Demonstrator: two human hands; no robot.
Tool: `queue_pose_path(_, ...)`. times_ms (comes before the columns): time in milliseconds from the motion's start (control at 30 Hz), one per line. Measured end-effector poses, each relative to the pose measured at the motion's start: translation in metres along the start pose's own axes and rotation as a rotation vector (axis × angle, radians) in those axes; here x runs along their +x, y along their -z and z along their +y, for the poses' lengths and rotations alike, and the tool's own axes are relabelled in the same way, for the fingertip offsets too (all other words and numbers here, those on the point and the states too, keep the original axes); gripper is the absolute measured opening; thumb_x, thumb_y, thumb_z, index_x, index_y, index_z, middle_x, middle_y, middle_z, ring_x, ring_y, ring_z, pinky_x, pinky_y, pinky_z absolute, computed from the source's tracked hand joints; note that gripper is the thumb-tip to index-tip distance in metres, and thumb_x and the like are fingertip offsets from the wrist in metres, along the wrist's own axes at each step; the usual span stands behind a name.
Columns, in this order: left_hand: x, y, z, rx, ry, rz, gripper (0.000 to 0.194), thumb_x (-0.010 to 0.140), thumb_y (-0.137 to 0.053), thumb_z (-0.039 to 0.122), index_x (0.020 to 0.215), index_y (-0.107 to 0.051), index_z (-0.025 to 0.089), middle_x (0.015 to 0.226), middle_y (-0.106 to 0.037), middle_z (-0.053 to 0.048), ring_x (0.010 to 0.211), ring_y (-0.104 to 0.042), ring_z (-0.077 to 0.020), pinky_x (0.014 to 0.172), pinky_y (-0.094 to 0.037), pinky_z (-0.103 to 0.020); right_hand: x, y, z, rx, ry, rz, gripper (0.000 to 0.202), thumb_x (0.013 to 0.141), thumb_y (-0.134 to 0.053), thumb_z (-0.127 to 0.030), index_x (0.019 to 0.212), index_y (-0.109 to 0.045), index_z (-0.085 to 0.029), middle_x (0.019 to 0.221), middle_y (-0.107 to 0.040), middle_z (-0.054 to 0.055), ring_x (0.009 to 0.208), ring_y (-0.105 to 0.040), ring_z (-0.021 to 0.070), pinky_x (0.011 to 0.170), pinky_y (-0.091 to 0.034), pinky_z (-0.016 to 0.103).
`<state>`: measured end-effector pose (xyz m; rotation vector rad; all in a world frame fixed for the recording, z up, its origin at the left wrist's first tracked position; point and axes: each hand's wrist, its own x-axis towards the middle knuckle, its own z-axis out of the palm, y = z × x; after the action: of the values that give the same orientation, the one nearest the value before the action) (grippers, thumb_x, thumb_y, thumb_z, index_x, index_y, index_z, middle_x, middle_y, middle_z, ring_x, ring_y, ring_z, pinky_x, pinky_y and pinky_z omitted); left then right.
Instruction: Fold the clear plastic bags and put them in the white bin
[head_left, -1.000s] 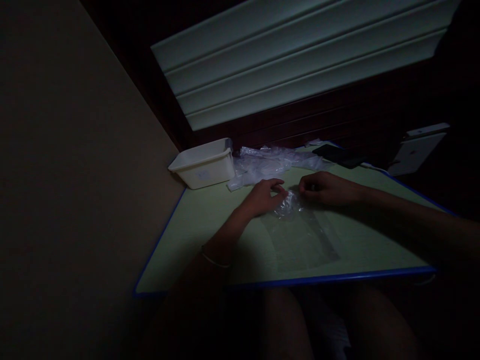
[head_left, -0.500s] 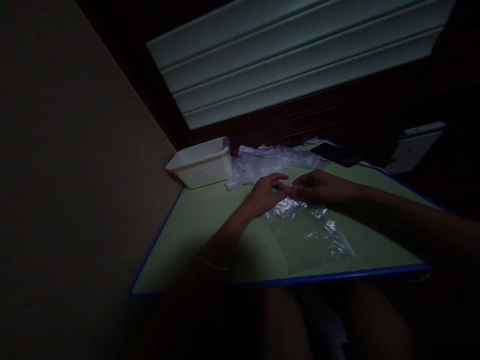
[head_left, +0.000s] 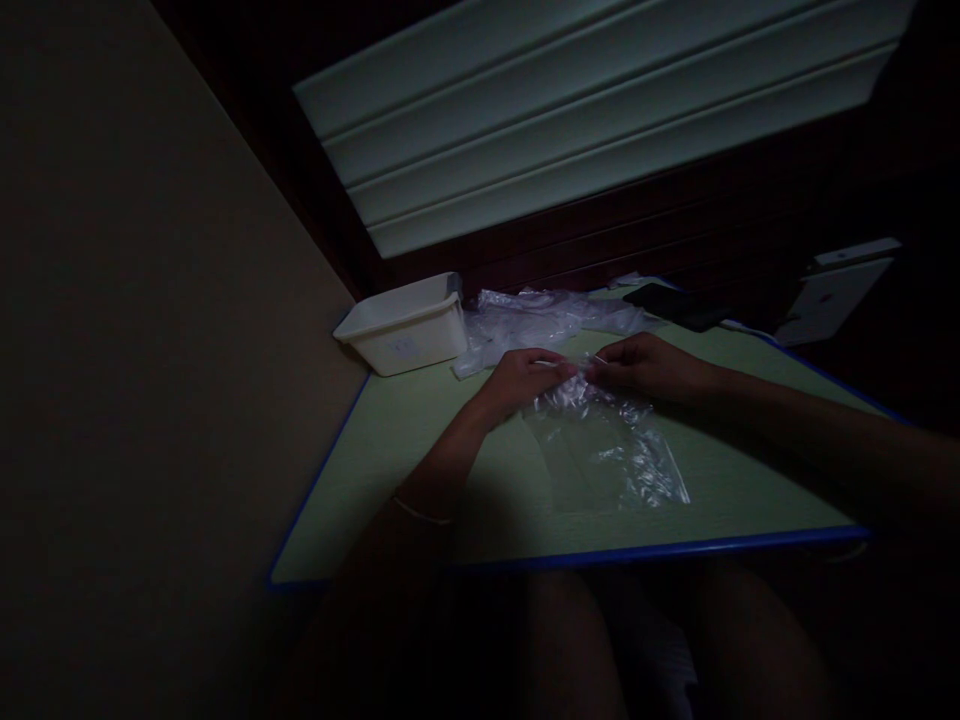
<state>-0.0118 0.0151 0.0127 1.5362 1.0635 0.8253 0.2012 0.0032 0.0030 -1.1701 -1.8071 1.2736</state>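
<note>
A clear plastic bag [head_left: 600,450] hangs from my fingers over the pale green tabletop [head_left: 405,470], its lower end spread toward the front edge. My left hand [head_left: 525,380] pinches the bag's gathered top edge between thumb and fingers. Close beside it, my right hand [head_left: 637,365] grips the same edge, fingertips nearly touching those of the left. The plastic between the hands is crumpled and shiny. Dim light hides the finer details of the edge.
At the back left stands a cream plastic bin [head_left: 409,335] with a small label. More clear plastic bags [head_left: 525,320] lie heaped beside it. A dark flat object [head_left: 671,305] rests at the back right. White box-like items [head_left: 832,300] are beyond the table's right edge.
My left fingers have closed onto the bag's top edge, where they were more spread before. The bag's lower end has shifted slightly up and left.
</note>
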Motion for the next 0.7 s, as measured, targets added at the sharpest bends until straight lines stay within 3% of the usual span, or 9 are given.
queue_pose_path(200, 0.0, 0.0, -0.003, -0.001, 0.004, -0.034, 0.034, 0.073, -0.077, 0.022, 0.103, -0.068, 0.009, 0.087, -0.07, -0.011, 0.068, -0.061, -0.0119, 0.066, -0.046, -0.026, -0.002, -0.001, -0.002, 0.009, 0.0, 0.018, 0.037, 0.07, -0.073, -0.052, 0.074, -0.067, -0.016, 0.061, -0.056, 0.0, 0.051, -0.042, 0.0096, 0.048, -0.028, 0.026)
queue_pose_path(333, -0.001, -0.003, -0.005, -0.028, -0.021, -0.044, 0.037, 0.07, -0.08, 0.03, 0.098, -0.068, 0.009, 0.089, -0.07, -0.01, 0.068, -0.061, -0.0117, 0.066, -0.046, -0.027, -0.003, -0.001, -0.005, -0.014, -0.006, -0.006, 0.036, 0.071, -0.073, -0.051, 0.075, -0.067, -0.015, 0.061, -0.055, 0.0, 0.052, -0.043, 0.0099, 0.048, -0.029, 0.026)
queue_pose_path(533, 0.0, -0.004, -0.007, 0.079, -0.13, -0.041, 0.032, 0.069, -0.078, 0.039, 0.081, -0.069, 0.01, 0.071, -0.065, -0.004, 0.06, -0.054, -0.0094, 0.059, -0.041, -0.024, -0.007, -0.003, -0.011, -0.004, -0.032, -0.038, 0.041, 0.07, -0.073, -0.055, 0.071, -0.064, -0.015, 0.058, -0.052, -0.001, 0.05, -0.04, 0.009, 0.047, -0.027, 0.026)
queue_pose_path(700, -0.002, -0.006, -0.004, 0.078, -0.167, -0.027, 0.031, 0.07, -0.077, 0.04, 0.08, -0.07, 0.012, 0.071, -0.065, -0.002, 0.061, -0.053, -0.0089, 0.06, -0.039, -0.023, -0.011, -0.005, -0.013, 0.045, -0.078, -0.1, 0.04, 0.071, -0.072, -0.056, 0.072, -0.066, -0.017, 0.055, -0.052, -0.001, 0.047, -0.038, 0.0088, 0.045, -0.025, 0.026)
